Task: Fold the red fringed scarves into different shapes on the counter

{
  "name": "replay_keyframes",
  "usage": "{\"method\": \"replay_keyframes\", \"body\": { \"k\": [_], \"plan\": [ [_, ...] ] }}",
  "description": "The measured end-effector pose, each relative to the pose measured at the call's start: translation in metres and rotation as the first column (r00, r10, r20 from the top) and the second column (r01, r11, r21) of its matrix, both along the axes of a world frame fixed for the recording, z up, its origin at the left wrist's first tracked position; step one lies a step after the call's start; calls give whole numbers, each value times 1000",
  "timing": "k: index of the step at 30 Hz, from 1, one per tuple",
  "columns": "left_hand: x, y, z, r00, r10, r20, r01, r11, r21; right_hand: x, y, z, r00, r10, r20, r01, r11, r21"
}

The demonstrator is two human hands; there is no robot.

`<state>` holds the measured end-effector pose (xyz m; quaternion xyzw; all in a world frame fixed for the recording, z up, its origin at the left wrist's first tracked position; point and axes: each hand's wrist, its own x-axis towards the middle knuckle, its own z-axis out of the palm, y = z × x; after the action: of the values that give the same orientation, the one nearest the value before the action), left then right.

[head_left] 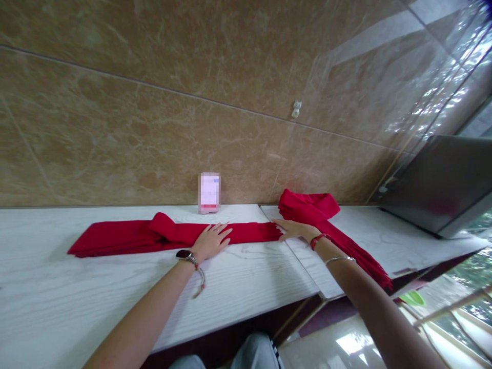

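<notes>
A long red scarf (126, 237) lies folded into a narrow strip on the white countertop, with a loop of cloth standing up near its middle. My left hand (211, 242) rests flat on the strip, fingers spread, pressing the cloth. At the strip's right end, which looks fringed, my right hand (298, 229) has its fingers and thumb closed around the threads. Beyond that hand lies a second red scarf (307, 204), loosely bent over itself, its long tail running under my right forearm toward the counter's front edge.
A phone (209, 192) with a blurred screen leans upright against the brown marbled wall (154, 128). A large dark grey box-like appliance (438, 184) stands at the right end of the white countertop (46, 307). A small white fixture (296, 108) is on the wall.
</notes>
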<state>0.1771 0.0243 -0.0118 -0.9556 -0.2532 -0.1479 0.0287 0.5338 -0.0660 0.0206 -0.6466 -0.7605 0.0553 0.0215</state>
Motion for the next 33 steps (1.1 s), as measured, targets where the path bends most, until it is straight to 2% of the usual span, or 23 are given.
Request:
{"method": "replay_keyframes", "body": {
  "k": [3, 6, 8, 11, 14, 17, 19, 21, 23, 26, 30, 33],
  "plan": [
    [2, -5, 0, 1000, 25, 7, -25, 1000, 15, -25, -2, 7, 998, 42, -47, -45, 998, -51],
    [2, -14, 5, 998, 53, 39, -55, 997, 62, -75, 5, 6, 990, 115, -77, -115, 993, 11],
    [-5, -20, 15, 995, 80, 58, -86, 990, 114, -115, 13, -1, 984, 151, -91, -145, 987, 64],
    [-36, -22, 39, 980, 171, 101, -188, 962, 199, -168, 25, -17, 988, 127, -87, -112, 980, 166],
    [-96, -9, 59, 928, 314, 200, -356, 906, 231, -197, 33, -31, 991, 119, -54, -102, 962, 253],
    [-168, 13, 60, 828, 487, 278, -542, 823, 171, -204, 37, -40, 986, 167, 4, -162, 949, 271],
    [-209, 25, 50, 824, 542, 164, -560, 824, 88, -203, 37, -44, 982, 184, 38, -187, 940, 285],
    [-239, 30, 37, 853, 522, -4, -522, 853, 23, -201, 36, -47, 981, 187, 58, -195, 935, 297],
    [-256, 27, 29, 873, 481, -86, -482, 876, 4, -199, 33, -47, 979, 192, 66, -202, 933, 298],
    [-267, 11, 30, 892, 442, -95, -444, 896, -4, -198, 26, -47, 977, 205, 63, -215, 933, 287],
    [-287, -11, 39, 924, 377, -64, -382, 918, -102, -193, 9, -46, 970, 239, 48, -243, 935, 259],
    [-307, -17, 37, 926, 375, 42, -358, 910, -210, -185, -2, -45, 966, 257, 25, -256, 940, 226]
  ]
}}
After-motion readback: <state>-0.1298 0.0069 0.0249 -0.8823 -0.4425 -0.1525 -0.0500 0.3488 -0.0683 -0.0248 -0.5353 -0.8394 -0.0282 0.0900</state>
